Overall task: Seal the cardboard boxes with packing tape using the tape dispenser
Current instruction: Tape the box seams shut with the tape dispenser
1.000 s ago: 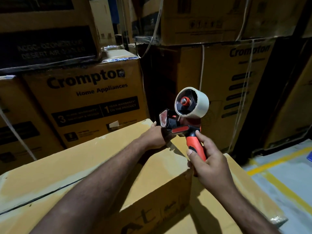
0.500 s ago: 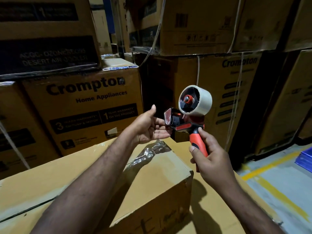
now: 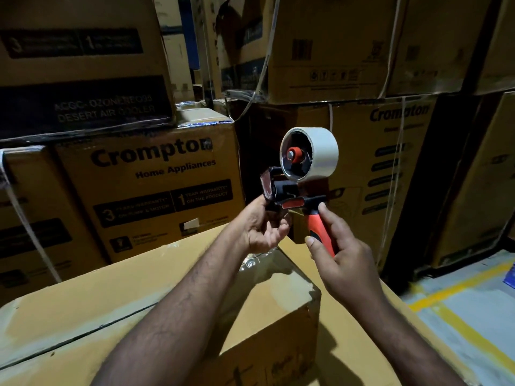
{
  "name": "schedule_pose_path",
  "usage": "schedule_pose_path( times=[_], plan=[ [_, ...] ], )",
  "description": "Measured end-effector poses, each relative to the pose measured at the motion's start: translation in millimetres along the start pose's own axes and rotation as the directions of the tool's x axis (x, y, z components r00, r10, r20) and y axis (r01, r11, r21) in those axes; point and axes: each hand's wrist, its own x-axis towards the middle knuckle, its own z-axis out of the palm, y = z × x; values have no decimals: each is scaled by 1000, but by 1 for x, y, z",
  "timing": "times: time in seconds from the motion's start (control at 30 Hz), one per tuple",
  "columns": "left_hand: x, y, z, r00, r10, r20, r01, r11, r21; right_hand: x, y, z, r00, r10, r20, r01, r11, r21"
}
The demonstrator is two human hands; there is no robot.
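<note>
Since half a sec ago, seeing the left hand [image 3: 262,229] rolled palm-up and tucked in under the nose of the tape dispenser [image 3: 289,195], where before was only reaching at it flat. Curls its fingers [image 3: 281,227] up round the black front end, thumb by the shiny cutter guard [image 3: 266,182]. Can't tell if pinching a tape end in there.

Got the right hand [image 3: 345,263] wrapped round the orange handle [image 3: 320,232], thumb up near the black frame, holding the whole thing upright in the air with the white tape roll [image 3: 323,154] on top. Hangs above the far corner of the cardboard box [image 3: 97,302], not touching it.

Surface-wise: plain brown top on that box, with a dark seam running across the near left and a crinkled bit of clear tape [image 3: 256,260] stuck at the far edge, right below the left hand. Sits higher than a second flat box [image 3: 342,352] on the right, under the right forearm.

Room-wise: dim warehouse, walled in by stacked cartons. Reads "Crompton Home Appliances" on the Crompton carton [image 3: 150,190] straight behind, warranty panels printed below that. White strapping [image 3: 28,218] down the cartons on the left. Grey floor [image 3: 479,310] at lower right with yellow lines [image 3: 457,286] painted on, plus a sliver of something blue [image 3: 511,277] at the very edge.
</note>
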Motion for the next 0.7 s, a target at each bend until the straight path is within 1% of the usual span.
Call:
schedule_pose_path(
  times=[0.13,0.23,0.3,0.33,0.4,0.47,0.6,0.67,0.7],
  plan=[
    [-5,7,-10,998,45,-39,-46,998,-31,6,8,-7,999,-34,31,33,999,25],
    [-9,11,-14,990,63,-126,-56,997,54,8,13,-10,996,-48,73,45,998,40],
    [-12,14,-14,975,101,-197,-83,992,99,8,16,-11,993,-62,104,57,997,48],
    [-13,15,-14,969,127,-214,-110,990,87,8,16,-12,991,-71,118,65,997,50],
    [-15,18,-13,966,155,-205,-155,988,16,8,18,-13,986,-91,141,84,995,52],
    [-16,17,-12,973,148,-177,-163,984,-72,9,21,-14,983,-100,157,92,994,56],
    [-5,15,-15,974,136,-181,-175,959,-223,12,23,-12,976,-107,189,97,993,64],
    [0,16,-20,974,127,-190,-173,952,-252,14,26,-11,975,-88,202,75,995,72],
    [4,18,-25,970,127,-207,-173,960,-220,14,26,-10,975,-80,205,67,995,70]
  ],
)
